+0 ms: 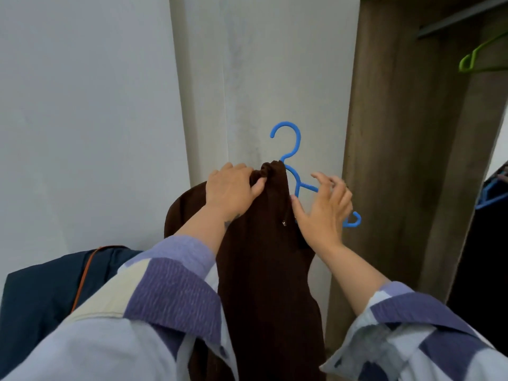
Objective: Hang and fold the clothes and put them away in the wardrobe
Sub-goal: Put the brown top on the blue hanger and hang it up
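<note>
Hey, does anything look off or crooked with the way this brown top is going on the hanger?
Yes. The brown garment sits bunched at the neck of the blue hanger, covering only its left side; the right arm is bare and tilts downward. The left hand grips the bunched fabric while the right hand rests open against the bare arm.

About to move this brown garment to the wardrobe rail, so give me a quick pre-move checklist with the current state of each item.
1. Left hand has a grip on the brown garment at its top: ok.
2. Garment seated on both arms of the blue hanger: not ok, the right arm is bare.
3. Right hand holding the hanger: cannot tell, fingers are spread around its right arm.
4. Hanger hook free and upright: ok.
5. Wardrobe rail in view with room: ok, only a green hanger shows.
</note>
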